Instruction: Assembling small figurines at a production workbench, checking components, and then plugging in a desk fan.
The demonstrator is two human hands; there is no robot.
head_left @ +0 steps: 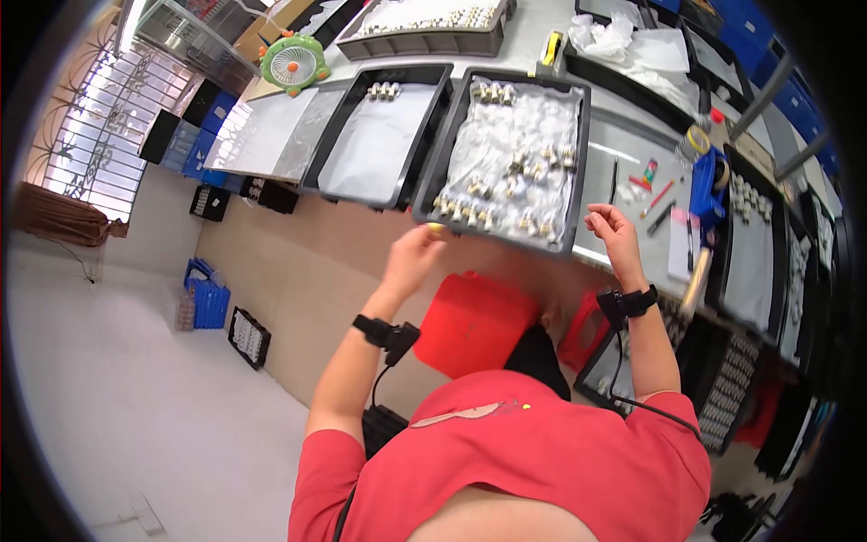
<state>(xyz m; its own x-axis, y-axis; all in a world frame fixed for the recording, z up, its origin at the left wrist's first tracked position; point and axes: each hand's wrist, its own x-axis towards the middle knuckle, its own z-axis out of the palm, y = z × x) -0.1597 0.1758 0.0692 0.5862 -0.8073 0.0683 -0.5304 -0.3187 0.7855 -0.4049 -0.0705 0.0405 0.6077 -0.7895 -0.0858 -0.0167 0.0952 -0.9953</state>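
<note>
My left hand (414,259) is closed at the near left corner of a black tray (578,181). A small yellow spot shows at its fingertips; what it is I cannot make out. The tray is lined with crumpled white sheeting. Small metal fittings (465,212) stand on it in rows along the near edge, with others in the middle and at the far left corner. My right hand (617,239) is just right of the tray, fingers loosely bent and apart from the thumb, nothing visible in it. Both wrists wear black bands with a box and cable.
Left of the tray stands a second black tray (445,86) with a few fittings. A green toy-shaped fan (293,63) and a grey crate (433,43) are farther back. Pens, a blue tape dispenser (709,187) and more trays lie right. A red stool (474,325) is below the table edge.
</note>
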